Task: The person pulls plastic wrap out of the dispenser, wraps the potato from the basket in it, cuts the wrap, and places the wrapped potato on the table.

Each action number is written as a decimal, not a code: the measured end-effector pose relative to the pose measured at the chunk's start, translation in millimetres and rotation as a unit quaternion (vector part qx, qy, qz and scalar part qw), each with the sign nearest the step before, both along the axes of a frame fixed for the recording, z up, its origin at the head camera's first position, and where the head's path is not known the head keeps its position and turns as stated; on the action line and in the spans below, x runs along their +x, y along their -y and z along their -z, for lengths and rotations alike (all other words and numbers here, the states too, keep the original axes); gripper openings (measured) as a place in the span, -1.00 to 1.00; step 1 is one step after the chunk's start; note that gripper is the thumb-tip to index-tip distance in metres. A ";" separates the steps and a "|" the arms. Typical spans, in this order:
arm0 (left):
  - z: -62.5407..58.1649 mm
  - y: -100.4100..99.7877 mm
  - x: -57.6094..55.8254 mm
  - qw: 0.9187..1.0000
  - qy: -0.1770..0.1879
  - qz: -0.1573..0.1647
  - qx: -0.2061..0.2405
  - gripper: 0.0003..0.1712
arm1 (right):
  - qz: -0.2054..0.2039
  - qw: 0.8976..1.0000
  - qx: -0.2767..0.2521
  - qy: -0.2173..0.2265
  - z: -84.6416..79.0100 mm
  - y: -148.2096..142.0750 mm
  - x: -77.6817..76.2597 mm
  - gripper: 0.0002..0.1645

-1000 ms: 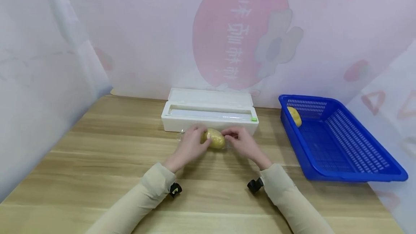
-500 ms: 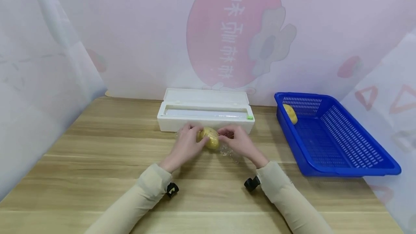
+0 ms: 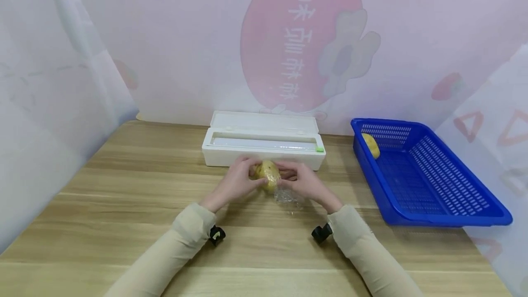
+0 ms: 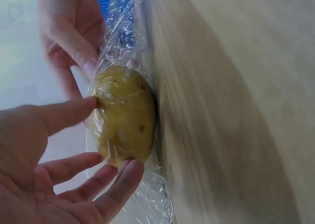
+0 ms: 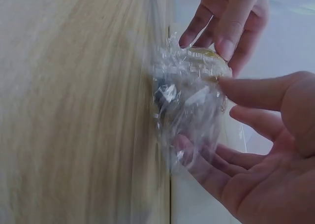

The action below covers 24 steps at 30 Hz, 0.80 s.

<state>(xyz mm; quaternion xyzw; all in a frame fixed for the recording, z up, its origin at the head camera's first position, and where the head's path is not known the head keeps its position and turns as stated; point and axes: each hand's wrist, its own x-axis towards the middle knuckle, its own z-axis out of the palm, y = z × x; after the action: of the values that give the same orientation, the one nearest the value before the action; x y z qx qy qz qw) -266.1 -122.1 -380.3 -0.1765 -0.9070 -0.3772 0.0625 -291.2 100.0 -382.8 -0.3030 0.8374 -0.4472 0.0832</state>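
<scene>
A yellow potato (image 3: 269, 173), wrapped in clear cling film, lies on its side on the wooden table in front of a white box. My left hand (image 3: 234, 180) holds it by one end, thumb and fingertips on the wrapped skin in the left wrist view. Loose cling film (image 5: 192, 103) bunches out from the potato's other end. There my right hand (image 3: 306, 182) holds the crumpled film between thumb and fingers. More film (image 4: 152, 197) trails beneath my left fingers.
The white cling film box (image 3: 264, 157) stands at the back, lid up, a roll inside and a green slider at its right. At right is a blue plastic basket (image 3: 433, 220) with another potato (image 3: 371, 145) in it. A printed cloth (image 3: 185, 58) hangs behind.
The potato has turned so its right end faces more toward me. Its loose film has come into view below my right hand. Both hands stay about the same place.
</scene>
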 end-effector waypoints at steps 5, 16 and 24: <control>-1.7 2.1 -3.6 1.000 0.001 0.019 -0.004 -0.30 | 0.002 1.000 0.012 0.008 -2.3 0.1 2.1 -0.33; -2.9 2.4 -6.4 1.000 -0.002 0.028 0.009 -0.27 | 0.020 1.000 -0.002 0.024 -4.2 4.3 -2.7 -0.37; 1.6 6.6 -9.0 0.997 0.033 0.065 0.023 -0.28 | 0.015 1.000 0.001 0.012 0.3 3.4 0.6 -0.44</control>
<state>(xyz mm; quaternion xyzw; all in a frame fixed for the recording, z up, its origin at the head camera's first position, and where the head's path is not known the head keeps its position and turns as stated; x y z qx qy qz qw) -275.1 -128.7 -381.9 -0.2210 -0.8862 -0.4071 0.0124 -290.6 96.7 -383.1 -0.2855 0.8412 -0.4510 0.0866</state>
